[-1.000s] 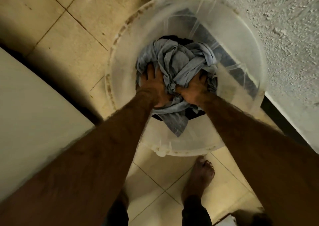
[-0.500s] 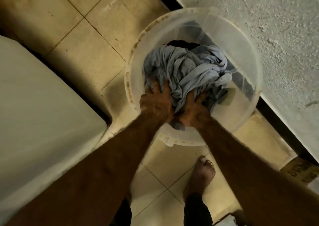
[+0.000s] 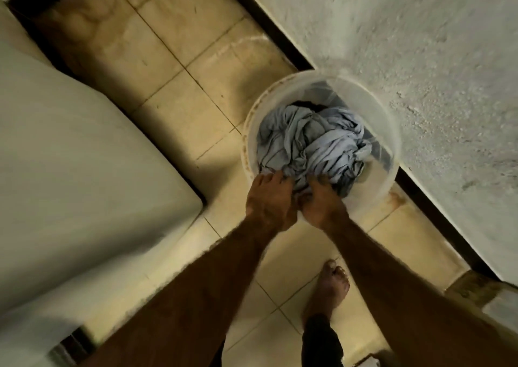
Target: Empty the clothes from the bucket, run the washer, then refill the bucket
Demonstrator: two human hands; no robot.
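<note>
1. The bucket [image 3: 245, 153] stood tight against the wall [image 3: 420, 58] — out of the walkway, I judged.
2. The clothes [image 3: 314, 145], a grey-blue bundle, lay inside the bucket, not yet emptied.
3. The left hand [image 3: 269, 201] and right hand [image 3: 322, 202] sat side by side at the bucket's near rim, fingers curled into the cloth — apparently to lift the whole load.
4. The washer [image 3: 70, 156] stood left of the bucket.

One wide-angle view from a camera worn on the person's head; it faces steeply downward along both outstretched forearms, near to the bucket [image 3: 378, 108] of clothes [image 3: 308, 142] just right of centre; tiled floor [image 3: 173, 97] fills the middle; a white appliance [image 3: 70, 170] crowds the left; a rough wall [image 3: 406, 30] fills the upper right.
</note>
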